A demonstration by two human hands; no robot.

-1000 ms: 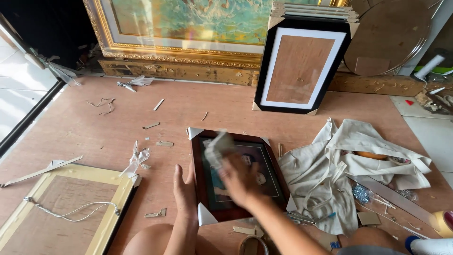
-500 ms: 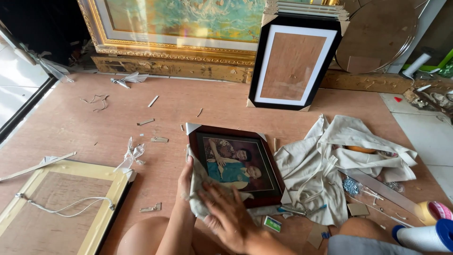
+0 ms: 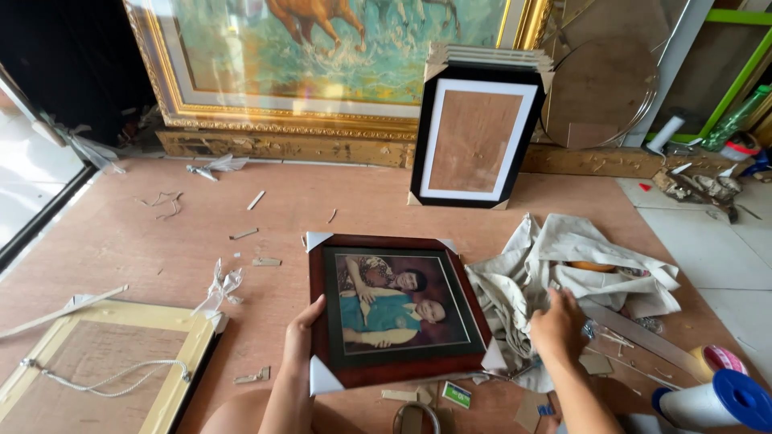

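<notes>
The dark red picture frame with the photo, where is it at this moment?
In the head view, the dark red picture frame lies low in the centre on the brown floor, left hand gripping its left edge, beside the crumpled cloth on its right.

The left hand (image 3: 299, 333) comes up from the bottom edge on a bare forearm and clasps the left side of the dark red picture frame (image 3: 394, 309), thumb over the front, fingers hidden behind. The right hand (image 3: 555, 325) lies to the right of that frame, palm down, fingers spread loosely forward, holding nothing.
</notes>
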